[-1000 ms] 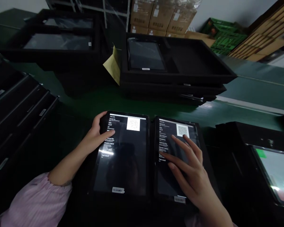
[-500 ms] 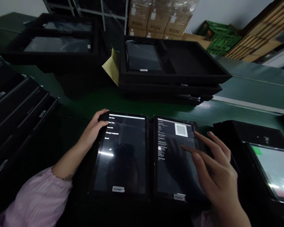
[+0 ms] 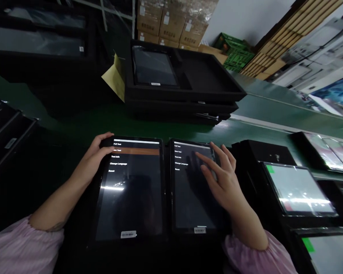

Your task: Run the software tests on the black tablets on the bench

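Observation:
Two tablets lie side by side in dark foam in front of me, both showing a dark menu. On the left tablet (image 3: 131,198), the "Item Test" row is highlighted orange. My left hand (image 3: 98,152) rests at that tablet's upper left corner, thumb on the screen edge by the orange row, fingers round the edge. Over the right tablet (image 3: 188,201) is my right hand (image 3: 221,175), holding nothing, its fingers spread and the index finger pointing at the upper screen. Whether that fingertip touches the glass I cannot tell.
Stacked black foam trays (image 3: 185,93) stand behind, the top one holding a tablet (image 3: 154,67). A yellow paper (image 3: 116,79) sticks out beside them. More trays are at the left. Lit tablets (image 3: 300,188) lie at the right; cartons (image 3: 171,23) and green crates (image 3: 234,51) are farther back.
The view has shifted to the right. The right tablet's screen went from an info page with a QR code to the menu. An orange highlight appeared on the left tablet. My right hand moved toward the upper screen.

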`<state>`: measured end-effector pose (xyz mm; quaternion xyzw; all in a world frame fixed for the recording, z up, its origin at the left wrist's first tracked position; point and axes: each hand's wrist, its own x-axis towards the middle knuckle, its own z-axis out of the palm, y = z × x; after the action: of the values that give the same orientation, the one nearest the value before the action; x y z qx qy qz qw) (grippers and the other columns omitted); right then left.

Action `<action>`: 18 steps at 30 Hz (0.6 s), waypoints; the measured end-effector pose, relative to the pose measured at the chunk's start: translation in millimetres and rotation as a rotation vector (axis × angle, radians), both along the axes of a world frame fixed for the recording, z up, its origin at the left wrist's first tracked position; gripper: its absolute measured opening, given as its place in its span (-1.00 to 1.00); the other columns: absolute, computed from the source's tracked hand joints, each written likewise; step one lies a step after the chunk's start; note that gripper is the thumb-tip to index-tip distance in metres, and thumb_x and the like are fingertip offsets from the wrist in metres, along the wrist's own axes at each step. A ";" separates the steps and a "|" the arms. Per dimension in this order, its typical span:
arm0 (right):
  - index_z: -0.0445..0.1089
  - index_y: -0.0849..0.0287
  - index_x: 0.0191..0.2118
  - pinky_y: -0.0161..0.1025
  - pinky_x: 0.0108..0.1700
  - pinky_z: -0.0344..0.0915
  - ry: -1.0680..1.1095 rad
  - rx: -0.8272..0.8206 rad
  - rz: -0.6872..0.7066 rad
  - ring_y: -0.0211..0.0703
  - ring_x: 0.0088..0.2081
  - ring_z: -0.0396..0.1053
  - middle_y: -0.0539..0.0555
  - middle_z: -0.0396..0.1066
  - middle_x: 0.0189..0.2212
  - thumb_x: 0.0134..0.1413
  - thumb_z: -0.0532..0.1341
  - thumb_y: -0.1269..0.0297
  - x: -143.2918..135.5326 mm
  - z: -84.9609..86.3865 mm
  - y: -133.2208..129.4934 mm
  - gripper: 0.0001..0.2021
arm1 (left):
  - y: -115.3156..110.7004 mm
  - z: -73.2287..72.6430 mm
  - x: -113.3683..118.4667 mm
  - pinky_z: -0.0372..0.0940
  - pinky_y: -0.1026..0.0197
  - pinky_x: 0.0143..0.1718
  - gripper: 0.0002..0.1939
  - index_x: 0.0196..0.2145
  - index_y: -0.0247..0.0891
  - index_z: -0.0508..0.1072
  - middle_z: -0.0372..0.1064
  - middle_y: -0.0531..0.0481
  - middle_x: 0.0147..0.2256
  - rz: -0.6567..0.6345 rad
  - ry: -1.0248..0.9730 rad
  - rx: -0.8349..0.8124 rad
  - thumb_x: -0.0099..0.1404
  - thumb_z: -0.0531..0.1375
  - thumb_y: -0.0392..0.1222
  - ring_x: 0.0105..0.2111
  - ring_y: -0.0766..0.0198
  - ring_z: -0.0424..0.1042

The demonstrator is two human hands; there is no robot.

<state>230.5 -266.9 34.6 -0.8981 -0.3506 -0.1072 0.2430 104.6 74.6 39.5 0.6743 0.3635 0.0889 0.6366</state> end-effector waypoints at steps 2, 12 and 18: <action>0.46 -0.01 0.18 0.47 0.33 0.07 -0.009 -0.007 0.002 0.32 0.45 -0.16 0.15 0.05 0.42 0.45 0.05 0.07 1.9 -2.1 3.0 -0.62 | -0.8 1.5 0.4 0.38 0.13 -0.11 -0.55 0.11 0.00 0.43 0.39 0.06 0.12 0.003 -0.011 -0.012 0.27 0.26 -0.01 0.02 0.04 0.42; 0.62 0.03 -0.07 0.36 0.31 0.17 -0.045 0.205 -0.103 0.21 0.38 0.11 0.12 0.37 0.25 0.44 0.07 0.18 3.6 4.0 -2.5 -0.66 | 3.6 -5.3 -1.4 0.29 0.01 0.12 -0.52 0.14 0.02 0.44 0.44 0.10 0.11 0.024 -0.043 -0.033 0.27 0.26 0.01 0.10 -0.04 0.40; 0.66 0.02 -0.20 0.26 0.22 0.34 0.001 0.271 -0.046 0.17 0.30 0.24 0.12 0.49 0.13 0.40 0.14 0.23 2.8 5.1 -4.6 -0.70 | 6.0 -8.7 -4.9 0.11 -0.10 0.33 -0.54 0.13 -0.02 0.46 0.42 0.10 0.17 0.045 -0.116 -0.047 0.28 0.26 -0.02 0.17 -0.08 0.36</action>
<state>233.3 -271.6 39.7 -0.8649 -0.3119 -0.1587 0.3599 99.7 80.6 30.8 0.6446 0.3429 0.1338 0.6700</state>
